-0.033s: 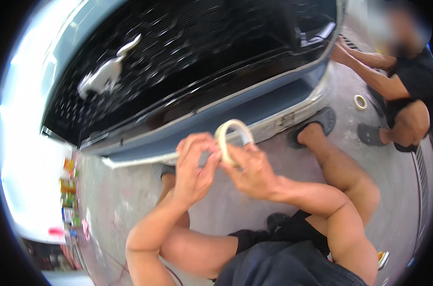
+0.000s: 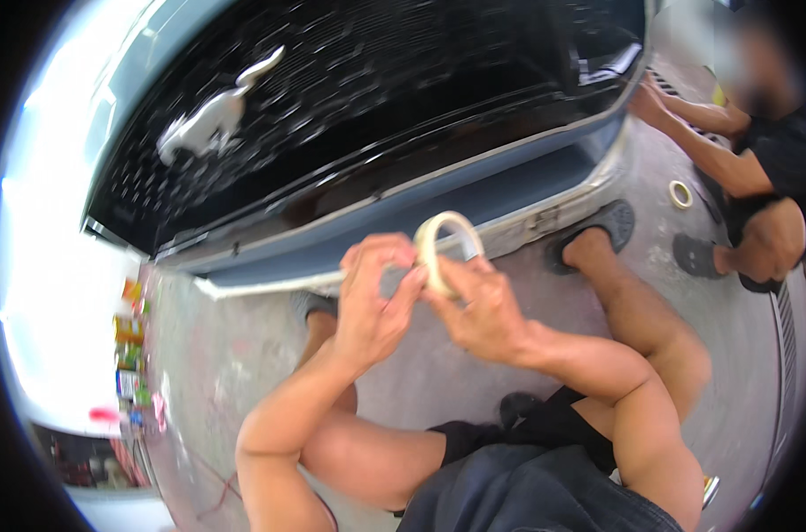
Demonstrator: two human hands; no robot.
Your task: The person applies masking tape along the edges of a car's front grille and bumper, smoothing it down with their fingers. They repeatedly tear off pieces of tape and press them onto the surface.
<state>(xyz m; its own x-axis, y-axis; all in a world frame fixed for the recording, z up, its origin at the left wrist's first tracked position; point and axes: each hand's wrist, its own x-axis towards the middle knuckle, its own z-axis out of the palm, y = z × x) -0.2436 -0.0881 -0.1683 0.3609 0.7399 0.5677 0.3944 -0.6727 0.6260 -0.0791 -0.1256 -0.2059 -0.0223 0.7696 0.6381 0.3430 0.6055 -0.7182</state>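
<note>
My right hand (image 2: 484, 312) grips a cream roll of masking tape (image 2: 427, 253), fingers and thumb closed around its lower side. The roll stands on edge, its hollow core showing. Thumb and fingertips of my left hand (image 2: 373, 297) are pinched together against the roll's left edge; any loose tape end there is too small to make out. Just beyond both hands is a car's front bumper section (image 2: 509, 211), grey-blue inside with a pale taped lower edge. Above it spreads a glossy black grille (image 2: 376, 97) with a silver leaping-animal emblem (image 2: 209, 124).
At the right a co-worker (image 2: 731, 160) crouches, hands at the bumper's far corner. A second tape roll (image 2: 680, 194) lies on the grey floor (image 2: 420, 381) near that person. Several cans (image 2: 128, 330) line the left side. My bent legs (image 2: 629, 306) frame the workspace.
The whole view has shifted slightly, so the bumper and grille sit a little farther right. Both hands keep the same hold on the tape.
</note>
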